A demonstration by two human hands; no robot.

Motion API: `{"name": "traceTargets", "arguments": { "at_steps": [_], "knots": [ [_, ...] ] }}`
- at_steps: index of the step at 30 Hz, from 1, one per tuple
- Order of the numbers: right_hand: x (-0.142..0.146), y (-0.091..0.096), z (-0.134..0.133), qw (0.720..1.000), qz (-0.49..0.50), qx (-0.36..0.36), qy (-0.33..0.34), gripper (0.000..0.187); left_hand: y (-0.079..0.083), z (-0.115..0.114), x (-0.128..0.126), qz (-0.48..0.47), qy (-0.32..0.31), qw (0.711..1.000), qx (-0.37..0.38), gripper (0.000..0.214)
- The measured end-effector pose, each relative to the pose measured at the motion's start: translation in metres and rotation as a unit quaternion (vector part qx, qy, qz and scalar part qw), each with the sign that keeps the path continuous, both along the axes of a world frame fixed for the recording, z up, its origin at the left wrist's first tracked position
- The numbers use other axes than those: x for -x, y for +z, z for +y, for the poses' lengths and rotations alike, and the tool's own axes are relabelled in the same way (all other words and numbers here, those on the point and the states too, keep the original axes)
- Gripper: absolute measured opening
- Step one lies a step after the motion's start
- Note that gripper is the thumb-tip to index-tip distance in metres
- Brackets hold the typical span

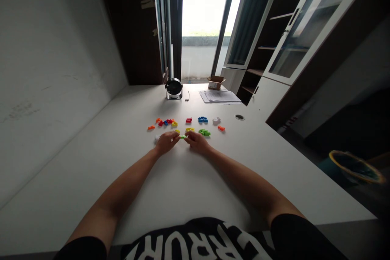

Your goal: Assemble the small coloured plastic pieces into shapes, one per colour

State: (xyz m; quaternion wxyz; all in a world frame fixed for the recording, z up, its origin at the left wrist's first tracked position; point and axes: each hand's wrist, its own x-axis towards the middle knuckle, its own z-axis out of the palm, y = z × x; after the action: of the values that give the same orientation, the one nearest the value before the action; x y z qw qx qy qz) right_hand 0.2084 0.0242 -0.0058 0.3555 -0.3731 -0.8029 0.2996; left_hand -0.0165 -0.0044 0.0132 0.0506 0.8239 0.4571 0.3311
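**Small multicoloured plastic pieces, with one held between two hands.**

The left hand (167,143) and right hand (198,143) pinch a lime-green piece (183,137) between their fingertips. A white piece (157,138) lies just beside the left hand; a yellow piece (189,129) and a green piece (204,132) lie just ahead of the right. Farther ahead runs a loose row: a red, blue, orange and yellow cluster (166,122), a red piece (189,120), a blue piece (202,119) and a pale grey piece (216,120). An orange piece (221,128) lies apart at right.
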Motion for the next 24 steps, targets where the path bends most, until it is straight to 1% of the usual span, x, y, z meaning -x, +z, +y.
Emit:
{"name": "traceTargets", "arguments": {
  "at_steps": [4, 9, 13, 19, 24],
  "knots": [
    [-0.0009, 0.0021, -0.0004, 1.000, -0.007, 0.005, 0.010, 0.028, -0.0009, 0.0004, -0.0009, 0.012, 0.000, 1.000, -0.013, 0.028],
    [-0.0013, 0.0034, 0.0003, 1.000, -0.014, 0.016, 0.023, 0.037, -0.0040, 0.0020, -0.0025, 0.028, -0.002, 0.999, -0.027, 0.026],
    [-0.0015, 0.0029, 0.0022, 0.999, -0.024, 0.029, 0.027, 0.039, -0.0064, 0.0024, -0.0030, 0.024, -0.003, 0.999, -0.029, 0.024],
    [-0.0014, -0.0003, 0.0030, 1.000, -0.008, 0.008, 0.019, 0.035, -0.0070, 0.0017, -0.0021, 0.007, -0.016, 1.000, -0.005, 0.015],
    [-0.0014, -0.0012, 0.0018, 1.000, -0.013, -0.007, 0.015, 0.029, -0.0062, 0.0017, -0.0007, -0.007, -0.019, 1.000, 0.020, 0.015]
  ]
}}
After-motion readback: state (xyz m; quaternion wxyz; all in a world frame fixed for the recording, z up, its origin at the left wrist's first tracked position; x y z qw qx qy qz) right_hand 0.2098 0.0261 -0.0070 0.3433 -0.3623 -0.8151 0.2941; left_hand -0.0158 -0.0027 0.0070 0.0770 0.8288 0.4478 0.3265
